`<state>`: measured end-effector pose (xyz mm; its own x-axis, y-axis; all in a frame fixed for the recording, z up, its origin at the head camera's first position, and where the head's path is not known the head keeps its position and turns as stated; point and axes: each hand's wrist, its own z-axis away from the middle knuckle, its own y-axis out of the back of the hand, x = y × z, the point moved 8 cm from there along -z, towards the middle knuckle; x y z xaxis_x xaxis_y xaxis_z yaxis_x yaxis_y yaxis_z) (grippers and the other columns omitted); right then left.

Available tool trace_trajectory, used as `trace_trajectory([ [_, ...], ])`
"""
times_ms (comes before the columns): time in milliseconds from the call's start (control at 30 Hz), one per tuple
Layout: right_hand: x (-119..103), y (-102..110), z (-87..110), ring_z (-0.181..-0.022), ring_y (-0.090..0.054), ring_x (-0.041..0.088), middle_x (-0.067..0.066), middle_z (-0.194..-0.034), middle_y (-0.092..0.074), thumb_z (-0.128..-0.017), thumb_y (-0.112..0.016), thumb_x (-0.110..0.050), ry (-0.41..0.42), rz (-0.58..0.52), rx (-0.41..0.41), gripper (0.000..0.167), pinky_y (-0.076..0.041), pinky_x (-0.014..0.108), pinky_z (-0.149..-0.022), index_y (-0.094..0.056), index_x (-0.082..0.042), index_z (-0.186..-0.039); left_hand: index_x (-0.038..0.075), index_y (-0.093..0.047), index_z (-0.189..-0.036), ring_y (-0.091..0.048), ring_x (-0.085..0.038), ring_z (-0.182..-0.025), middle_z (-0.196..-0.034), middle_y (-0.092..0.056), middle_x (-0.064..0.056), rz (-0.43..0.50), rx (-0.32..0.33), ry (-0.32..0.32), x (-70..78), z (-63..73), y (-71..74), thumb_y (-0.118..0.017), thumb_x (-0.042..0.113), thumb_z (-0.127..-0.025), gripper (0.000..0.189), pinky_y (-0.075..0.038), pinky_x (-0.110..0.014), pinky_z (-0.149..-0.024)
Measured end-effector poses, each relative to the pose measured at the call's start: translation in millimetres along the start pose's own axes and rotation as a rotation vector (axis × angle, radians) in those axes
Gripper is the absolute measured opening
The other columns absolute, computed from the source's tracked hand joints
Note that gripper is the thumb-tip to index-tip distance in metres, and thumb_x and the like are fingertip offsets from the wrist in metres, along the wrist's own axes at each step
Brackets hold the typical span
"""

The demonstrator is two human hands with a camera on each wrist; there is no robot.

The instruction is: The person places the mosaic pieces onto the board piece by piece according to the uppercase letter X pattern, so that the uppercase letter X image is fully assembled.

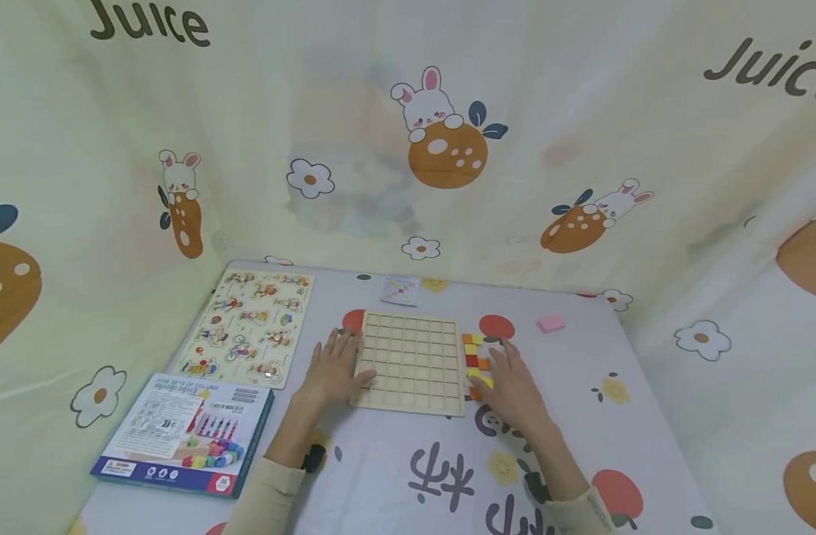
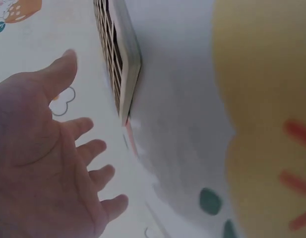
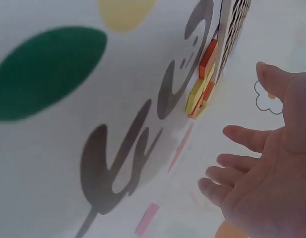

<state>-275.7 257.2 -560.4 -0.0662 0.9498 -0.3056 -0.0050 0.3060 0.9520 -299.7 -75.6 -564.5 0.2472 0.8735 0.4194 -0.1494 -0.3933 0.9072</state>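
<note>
A square wooden board with a grid of recessed cells lies flat on the table in the head view. My left hand is at its left edge, the thumb overlapping the frame there; in the left wrist view this hand's fingers are spread, with nothing in the palm. Along the board's right edge lie several small orange, yellow and red blocks. Over their outer side is my right hand, its fingers loosely extended and partly hiding them. The right wrist view shows the same blocks beside the board, and an empty right palm.
Behind the board lies a small patterned card. A pink block sits apart at the back right. To the left are a flat picture puzzle board and a printed box. Printed curtains enclose the table's back and sides.
</note>
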Motion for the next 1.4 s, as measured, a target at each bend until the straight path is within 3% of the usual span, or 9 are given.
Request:
trace_trajectory([
  [133, 8, -3, 2.4, -0.150, -0.032, 0.046, 0.029, -0.163, -0.032, -0.097, -0.071, -0.038, -0.053, -0.019, -0.014, 0.072, -0.036, 0.064, -0.117, -0.048, 0.005, -0.150, 0.006, -0.028, -0.165, -0.011, -0.043, -0.159, -0.172, -0.020, -0.018, 0.037, -0.073, -0.008, 3.0, 3.7, -11.7, -0.068, 0.050, -0.097, 0.090, -0.012, -0.069, -0.123],
  [300, 15, -5, 0.9, -0.114, -0.058, 0.039, 0.027, -0.132, -0.061, -0.093, -0.076, -0.032, -0.125, -0.030, -0.030, 0.057, -0.053, 0.056, -0.099, -0.063, 0.006, -0.135, 0.005, -0.028, -0.164, -0.013, -0.044, -0.158, -0.172, -0.023, -0.016, 0.040, -0.123, -0.004, 3.9, 8.2, -21.7, -0.070, 0.052, -0.094, 0.095, -0.012, -0.071, -0.122],
  [367, 18, -6, -0.2, -0.099, -0.058, 0.033, 0.022, -0.120, -0.064, -0.092, -0.078, -0.030, -0.154, -0.040, -0.040, 0.052, -0.055, 0.049, -0.089, -0.067, 0.004, -0.130, 0.004, -0.028, -0.164, -0.013, -0.044, -0.158, -0.172, -0.024, -0.016, 0.020, -0.134, 0.001, 5.2, 9.6, -22.3, -0.071, 0.052, -0.094, 0.095, -0.013, -0.071, -0.122],
  [467, 18, -5, -1.5, -0.090, -0.057, 0.028, 0.016, -0.109, -0.065, -0.090, -0.080, -0.026, -0.185, -0.063, -0.049, 0.044, -0.054, 0.043, -0.080, -0.071, 0.002, -0.123, 0.005, -0.028, -0.165, -0.013, -0.043, -0.159, -0.173, -0.022, -0.013, 0.004, -0.149, 0.012, 6.8, 11.7, -20.8, -0.072, 0.053, -0.093, 0.097, -0.013, -0.070, -0.123],
  [633, 14, -5, -3.9, -0.088, -0.061, 0.027, 0.012, -0.101, -0.067, -0.088, -0.083, -0.018, -0.199, -0.087, -0.063, 0.032, -0.057, 0.043, -0.079, -0.074, -0.001, -0.113, 0.006, -0.028, -0.165, -0.012, -0.043, -0.159, -0.174, -0.021, -0.009, 0.005, -0.154, 0.018, 6.9, 14.0, -19.6, -0.079, 0.056, -0.086, 0.107, -0.013, -0.072, -0.122],
  [800, 14, -5, -6.5, -0.085, -0.063, 0.025, 0.011, -0.098, -0.070, -0.088, -0.083, -0.016, -0.216, -0.101, -0.065, 0.030, -0.058, 0.041, -0.074, -0.073, -0.001, -0.112, 0.006, -0.029, -0.164, -0.015, -0.043, -0.158, -0.173, -0.022, -0.009, -0.008, -0.157, 0.024, 7.7, 13.7, -18.9, -0.081, 0.058, -0.084, 0.109, -0.014, -0.072, -0.121],
  [1100, 18, 5, -10.6, -0.086, -0.066, 0.026, 0.010, -0.098, -0.073, -0.088, -0.081, -0.011, -0.213, -0.209, -0.003, 0.017, -0.059, 0.039, -0.073, -0.074, -0.007, -0.104, 0.006, -0.030, -0.164, -0.015, -0.043, -0.158, -0.173, -0.023, -0.009, -0.020, -0.143, 0.033, 7.4, 12.4, -16.7, -0.082, 0.058, -0.083, 0.110, -0.015, -0.072, -0.121],
  [1400, 12, 17, -23.3, -0.090, -0.072, 0.026, 0.008, -0.098, -0.077, -0.087, -0.081, -0.009, -0.139, -0.346, 0.052, 0.014, -0.059, 0.039, -0.074, -0.076, -0.009, -0.101, 0.006, -0.027, -0.165, -0.013, -0.043, -0.159, -0.174, -0.019, -0.009, -0.024, -0.167, 0.041, 3.7, 12.2, -20.0, -0.081, 0.060, -0.083, 0.112, -0.014, -0.074, -0.120],
])
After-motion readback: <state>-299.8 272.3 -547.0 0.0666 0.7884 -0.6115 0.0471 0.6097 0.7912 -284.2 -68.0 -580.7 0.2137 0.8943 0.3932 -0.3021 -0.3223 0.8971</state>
